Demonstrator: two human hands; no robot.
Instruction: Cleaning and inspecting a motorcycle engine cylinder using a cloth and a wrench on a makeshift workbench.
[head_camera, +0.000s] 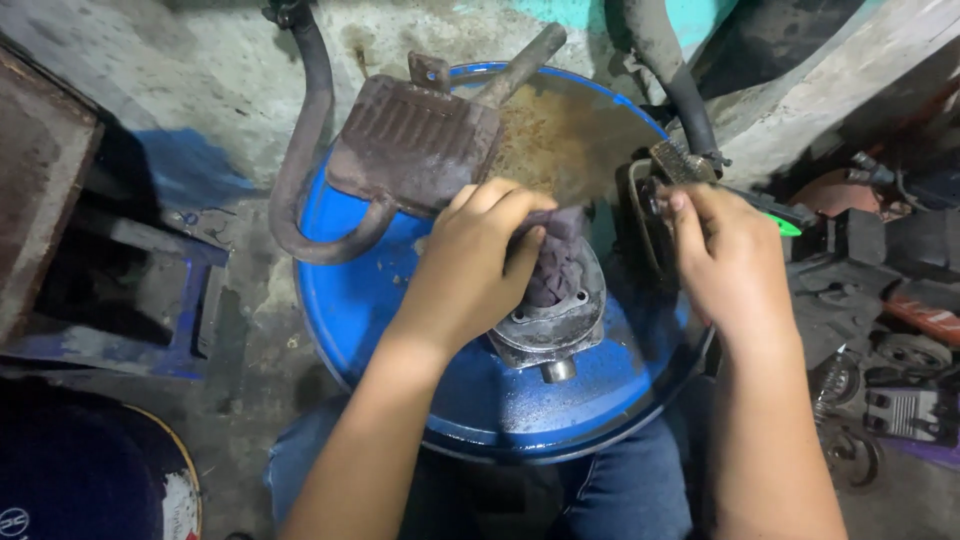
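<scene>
My left hand presses a dark purple rag into the top of a grey metal engine cylinder. The cylinder stands on the lid of a blue drum. My right hand grips a wire brush with a green handle, held just right of the cylinder against a dark curved part. A rusty exhaust muffler with a bent pipe lies on the drum behind my left hand.
A blue metal stand sits on the concrete floor at left. Dark engine parts and scrap pile up at right. A black hose hangs down behind the drum. My blue trousers show below the drum.
</scene>
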